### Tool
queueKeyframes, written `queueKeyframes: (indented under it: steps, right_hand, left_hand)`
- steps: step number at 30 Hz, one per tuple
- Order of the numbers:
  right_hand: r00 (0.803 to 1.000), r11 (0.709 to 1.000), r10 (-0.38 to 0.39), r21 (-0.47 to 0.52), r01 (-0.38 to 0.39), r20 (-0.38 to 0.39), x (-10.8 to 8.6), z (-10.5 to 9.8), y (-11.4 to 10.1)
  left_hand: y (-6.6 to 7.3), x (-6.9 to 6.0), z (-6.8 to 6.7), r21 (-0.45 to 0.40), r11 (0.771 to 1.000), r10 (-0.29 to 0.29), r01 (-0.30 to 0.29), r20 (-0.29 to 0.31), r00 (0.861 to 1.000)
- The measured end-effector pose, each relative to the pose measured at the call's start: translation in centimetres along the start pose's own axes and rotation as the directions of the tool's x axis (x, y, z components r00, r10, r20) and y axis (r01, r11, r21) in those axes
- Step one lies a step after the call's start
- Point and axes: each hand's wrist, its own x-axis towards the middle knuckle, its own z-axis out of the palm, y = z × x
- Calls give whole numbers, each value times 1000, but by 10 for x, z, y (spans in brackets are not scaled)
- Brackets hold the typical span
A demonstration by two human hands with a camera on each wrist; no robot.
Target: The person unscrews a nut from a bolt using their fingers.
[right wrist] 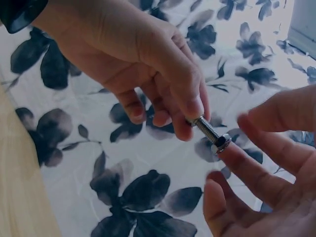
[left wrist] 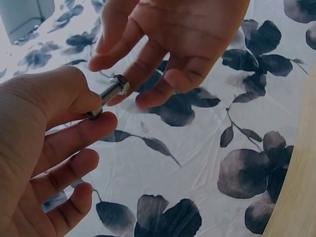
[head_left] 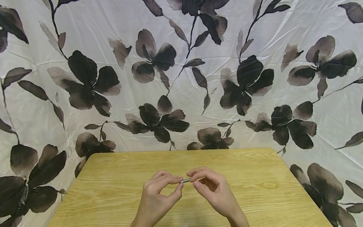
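Observation:
My left hand (head_left: 158,195) pinches one end of a small silver threaded bolt (head_left: 185,180) between thumb and forefinger. In the left wrist view, a hexagonal piece (left wrist: 121,85) sits on the bolt's far end; whether it is a nut or the head, I cannot tell. The gripped end is partly hidden by the thumb. Beside that far end is my right hand (head_left: 211,187), fingers spread and loosely bent. One right fingertip (right wrist: 228,154) lies at the hexagonal piece in the right wrist view, apparently touching it, while the right thumb stands apart.
Both hands are above a wood-grain table (head_left: 113,170) with rounded far corners. Behind and beside it hangs a white cloth (head_left: 210,104) printed with dark flowers. A dark band (right wrist: 22,12) circles the left wrist.

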Motion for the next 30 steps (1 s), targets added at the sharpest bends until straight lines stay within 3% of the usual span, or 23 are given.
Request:
queueKeyframes:
  steps: [3, 6, 10, 13, 19, 30]
  right_hand:
    - [998, 1000, 6, -26, -7, -59, 1, 0, 0]
    - [988, 992, 105, -52, -112, -116, 4, 0, -1]
    - [949, 956, 272, -69, -285, -158, 7, 0, -2]
    - [929, 935, 329, -82, -346, -168, 8, -1, -3]
    - [934, 928, 341, -122, -353, -106, 8, -2, -2]
    - [968, 961, 248, -111, -251, -44, 6, -2, -2]
  left_hand:
    - [0, 0, 0, -4, 1000, -6, 6, 3, 1000]
    - [-1, 0, 0, -8, 1000, 0, 0, 0, 1000]
    - [-2, 0, 1, -12, 1000, 17, -17, -8, 1000]
    - [-2, 0, 1, -17, 1000, 23, -23, -12, 1000]
    - [-3, -1, 3, -24, 999, 35, -35, -12, 999]
    - [-3, 0, 2, -28, 999, 23, -24, -8, 1000]
